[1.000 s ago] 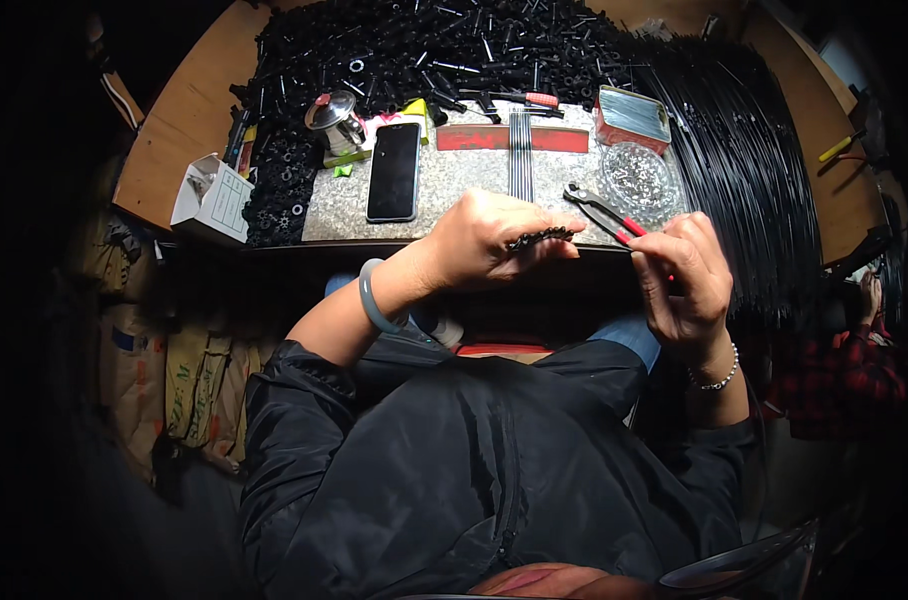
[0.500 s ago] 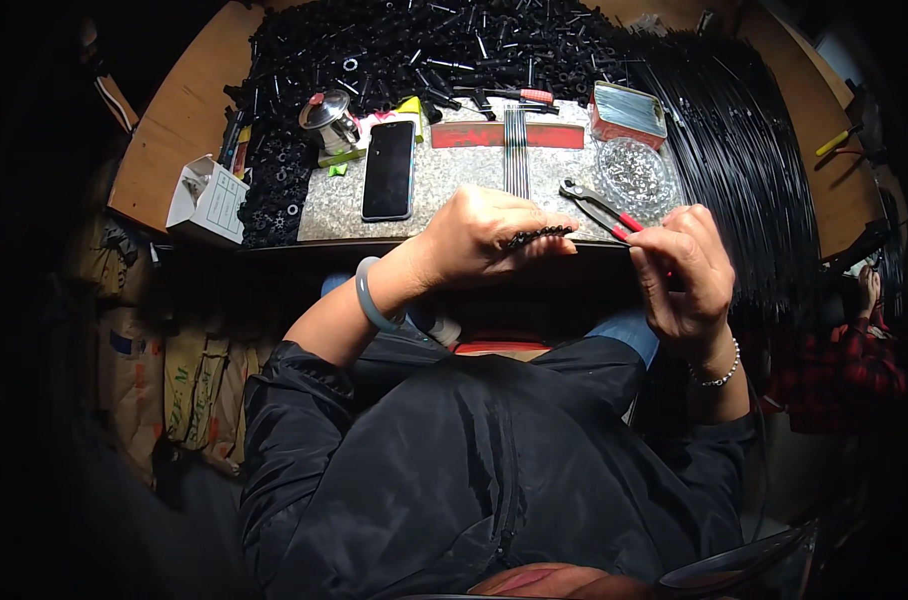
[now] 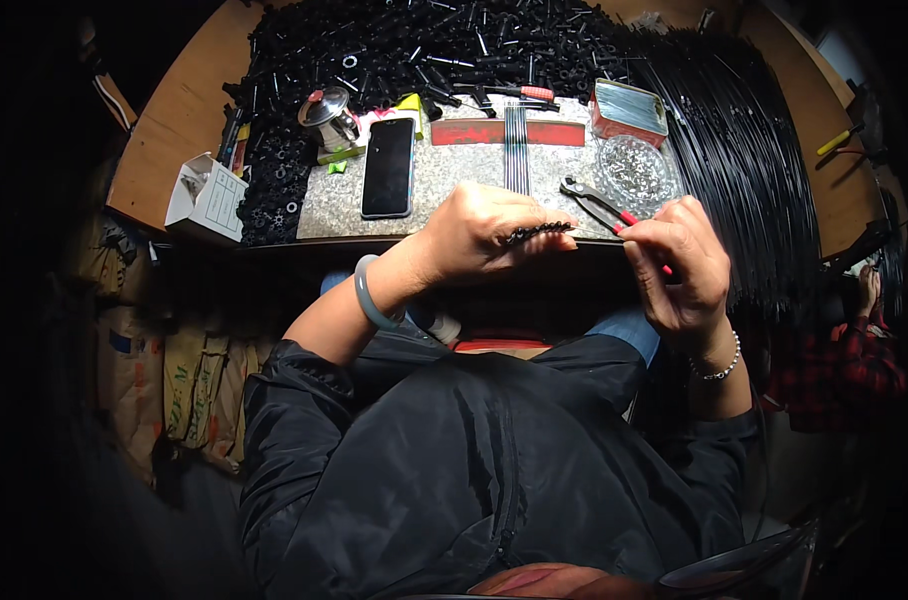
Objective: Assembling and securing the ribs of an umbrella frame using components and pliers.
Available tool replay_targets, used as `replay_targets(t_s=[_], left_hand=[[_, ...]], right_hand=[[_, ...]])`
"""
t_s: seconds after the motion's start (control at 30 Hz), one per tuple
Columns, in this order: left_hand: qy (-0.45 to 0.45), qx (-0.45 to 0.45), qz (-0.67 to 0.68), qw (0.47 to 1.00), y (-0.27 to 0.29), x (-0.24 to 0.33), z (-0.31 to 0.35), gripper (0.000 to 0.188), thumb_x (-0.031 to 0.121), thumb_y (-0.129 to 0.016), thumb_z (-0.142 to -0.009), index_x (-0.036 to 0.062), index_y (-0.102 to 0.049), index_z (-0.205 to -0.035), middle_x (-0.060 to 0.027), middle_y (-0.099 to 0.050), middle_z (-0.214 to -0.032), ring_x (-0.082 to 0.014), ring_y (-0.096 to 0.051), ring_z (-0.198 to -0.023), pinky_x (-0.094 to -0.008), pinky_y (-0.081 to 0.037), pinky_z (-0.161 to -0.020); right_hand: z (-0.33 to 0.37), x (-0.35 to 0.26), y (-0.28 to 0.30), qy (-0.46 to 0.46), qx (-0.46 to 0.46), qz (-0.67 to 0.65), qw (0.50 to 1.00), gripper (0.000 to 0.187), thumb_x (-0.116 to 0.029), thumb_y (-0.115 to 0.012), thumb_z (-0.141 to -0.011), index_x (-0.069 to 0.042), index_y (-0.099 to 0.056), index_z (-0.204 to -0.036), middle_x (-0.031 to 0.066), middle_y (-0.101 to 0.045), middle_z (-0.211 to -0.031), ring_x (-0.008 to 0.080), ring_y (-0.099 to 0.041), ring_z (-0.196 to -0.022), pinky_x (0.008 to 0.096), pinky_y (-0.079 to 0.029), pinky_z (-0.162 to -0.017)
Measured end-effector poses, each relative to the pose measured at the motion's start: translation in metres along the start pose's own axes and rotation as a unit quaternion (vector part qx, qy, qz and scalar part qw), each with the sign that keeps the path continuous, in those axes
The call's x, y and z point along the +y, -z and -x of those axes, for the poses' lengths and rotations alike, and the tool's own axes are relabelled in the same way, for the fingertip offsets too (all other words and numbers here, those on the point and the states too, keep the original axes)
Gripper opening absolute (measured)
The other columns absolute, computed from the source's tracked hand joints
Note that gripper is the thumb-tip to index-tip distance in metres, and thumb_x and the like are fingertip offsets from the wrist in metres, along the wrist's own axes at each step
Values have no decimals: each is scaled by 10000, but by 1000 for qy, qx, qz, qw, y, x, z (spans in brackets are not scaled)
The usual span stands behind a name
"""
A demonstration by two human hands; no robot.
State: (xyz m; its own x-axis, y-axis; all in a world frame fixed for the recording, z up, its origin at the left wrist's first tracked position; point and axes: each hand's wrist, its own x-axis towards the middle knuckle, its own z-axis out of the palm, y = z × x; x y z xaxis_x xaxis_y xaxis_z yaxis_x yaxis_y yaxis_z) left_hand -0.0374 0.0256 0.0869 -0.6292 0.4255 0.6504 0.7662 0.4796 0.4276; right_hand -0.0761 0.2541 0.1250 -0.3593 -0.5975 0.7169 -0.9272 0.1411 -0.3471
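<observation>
Now left hand (image 3: pixel 479 235) grips beaded rod (image 3: pixel 536 232); right hand (image 3: pixel 679 265) clasps pliers (image 3: pixel 599 203); glass bowl (image 3: pixel 634 168) holds small bits.

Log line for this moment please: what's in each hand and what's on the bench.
left hand: holds row of small black parts | right hand: holds red-handled pliers | bench: phone, glass dish, black rods
</observation>
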Motion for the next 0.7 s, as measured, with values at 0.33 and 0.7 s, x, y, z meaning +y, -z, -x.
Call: replay_targets(t_s=[0.33, 0.7], left_hand=[[-2, -4, 26, 1000, 0, 0, -2, 167, 116, -673, -784, 42, -673, -934, -95, -680, -778, -227, -669, -681, -288, -517, -577], [-12, -31, 12, 999, 4, 0, -3, 197, 116, -673, -774, 35, -665, -953, -110, -672, -786, -241, -663, -683, -299, -518, -574]], right_hand=[[-14, 10, 3, 108, -21, 46, 993, 174, 5, -673, -715, -54, -632, -874, 38, -473, -653, 199, -442, -600, 296, -347, -555], [-21, 12, -4, 123, -31, 30, 991, 199, -68, -718, -688, -76, -659, -878, 23, -460, -642, 184, -448, -598, 288, -358, -553]])
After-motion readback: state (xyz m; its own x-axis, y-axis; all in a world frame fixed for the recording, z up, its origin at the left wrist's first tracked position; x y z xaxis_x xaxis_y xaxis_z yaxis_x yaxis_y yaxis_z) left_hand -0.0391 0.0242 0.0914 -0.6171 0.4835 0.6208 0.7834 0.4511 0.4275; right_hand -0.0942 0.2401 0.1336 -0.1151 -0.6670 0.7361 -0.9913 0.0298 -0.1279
